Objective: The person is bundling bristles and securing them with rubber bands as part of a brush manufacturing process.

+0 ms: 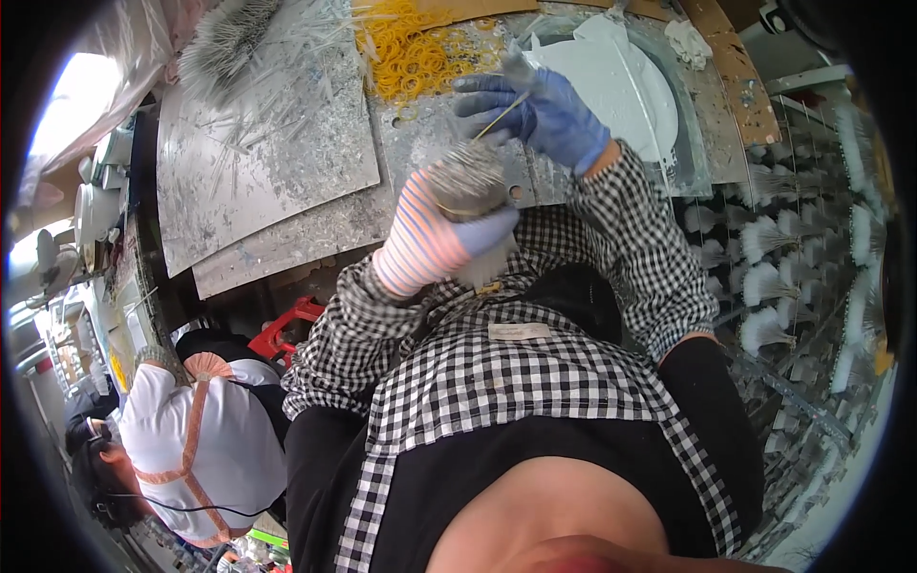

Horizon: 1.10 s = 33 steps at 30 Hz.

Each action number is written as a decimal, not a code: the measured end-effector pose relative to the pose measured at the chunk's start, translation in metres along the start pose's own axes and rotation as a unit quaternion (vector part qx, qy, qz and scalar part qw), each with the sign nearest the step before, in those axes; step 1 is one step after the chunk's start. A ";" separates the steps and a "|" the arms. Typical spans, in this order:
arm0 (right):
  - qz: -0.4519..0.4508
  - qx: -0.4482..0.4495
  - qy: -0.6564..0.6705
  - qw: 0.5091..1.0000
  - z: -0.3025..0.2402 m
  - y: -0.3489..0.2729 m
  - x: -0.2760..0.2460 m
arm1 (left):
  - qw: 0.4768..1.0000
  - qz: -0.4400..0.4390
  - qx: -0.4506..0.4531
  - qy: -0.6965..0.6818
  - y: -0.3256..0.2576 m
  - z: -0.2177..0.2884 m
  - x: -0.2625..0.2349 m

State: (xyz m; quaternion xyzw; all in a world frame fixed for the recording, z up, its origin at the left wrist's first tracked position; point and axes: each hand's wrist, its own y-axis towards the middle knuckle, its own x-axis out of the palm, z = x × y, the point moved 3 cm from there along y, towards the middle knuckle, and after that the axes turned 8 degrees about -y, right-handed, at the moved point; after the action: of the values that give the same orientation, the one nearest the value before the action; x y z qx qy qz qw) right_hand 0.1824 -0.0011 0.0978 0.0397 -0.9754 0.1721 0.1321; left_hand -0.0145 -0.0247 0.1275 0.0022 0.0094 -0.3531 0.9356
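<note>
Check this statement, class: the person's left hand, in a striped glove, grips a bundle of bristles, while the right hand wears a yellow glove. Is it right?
Not quite. The head view shows the right hand in a blue glove, not yellow. The rest stands: the left hand, in a striped glove, grips the bundle of bristles.

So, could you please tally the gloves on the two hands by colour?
Striped pink-and-white glove, on the left hand gripping the bristle bundle: 1
Blue glove, on the right hand pinching a thin stick: 1
Total: 2
</note>
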 end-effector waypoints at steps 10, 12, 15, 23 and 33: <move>0.042 -0.075 -0.556 0.827 -0.019 -0.005 0.021 | 0.939 -0.081 0.015 0.334 0.006 -0.013 0.039; 0.154 0.029 -0.347 0.925 -0.006 0.005 -0.008 | 0.953 -0.081 0.042 0.290 0.002 -0.011 0.036; 0.009 0.004 -0.008 1.000 0.011 -0.004 -0.007 | 0.995 -0.084 0.028 0.036 -0.002 -0.007 0.019; -0.116 -0.494 -0.519 0.688 -0.061 -0.060 0.073 | 0.962 -0.110 0.111 0.225 0.022 -0.019 -0.009; 0.024 -0.463 -0.482 0.744 -0.026 -0.006 0.058 | 0.967 -0.039 0.119 0.222 0.066 -0.063 -0.030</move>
State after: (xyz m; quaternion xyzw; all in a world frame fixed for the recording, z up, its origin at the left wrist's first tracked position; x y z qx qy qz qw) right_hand 0.1333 0.0002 0.1387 0.0284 -0.8697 -0.3392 -0.3575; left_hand 0.0060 0.0454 0.0646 0.1915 0.1749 -0.3782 0.8887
